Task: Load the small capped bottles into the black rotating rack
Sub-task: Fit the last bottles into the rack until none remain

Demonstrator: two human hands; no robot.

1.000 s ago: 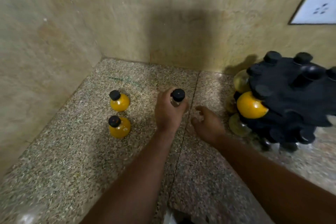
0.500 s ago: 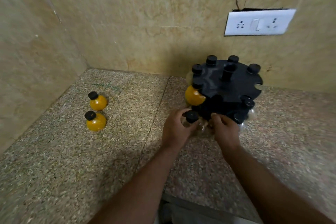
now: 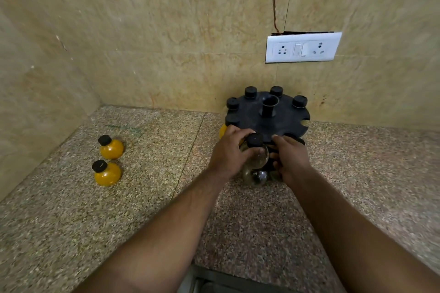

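The black rotating rack (image 3: 281, 121) stands on the counter against the back wall, with several black-capped bottles hanging in its rim slots. My left hand (image 3: 227, 153) grips a clear black-capped bottle (image 3: 256, 153) at the rack's front edge. My right hand (image 3: 289, 158) holds the rack's front rim, fingers curled on it beside the bottle. Another clear bottle (image 3: 253, 177) shows below, in the rack's lower tier. Two yellow-filled bottles, one (image 3: 110, 147) behind the other (image 3: 106, 173), stand on the counter at the left.
A speckled stone counter (image 3: 152, 197) meets tiled walls at the back and left. A white socket plate (image 3: 302, 47) with a hanging wire sits on the back wall above the rack. The counter's front edge runs below my forearms.
My left hand carried the clear bottle from the counter's middle to the rack's front edge. My right hand went from hovering to holding the rack. The view swung right.
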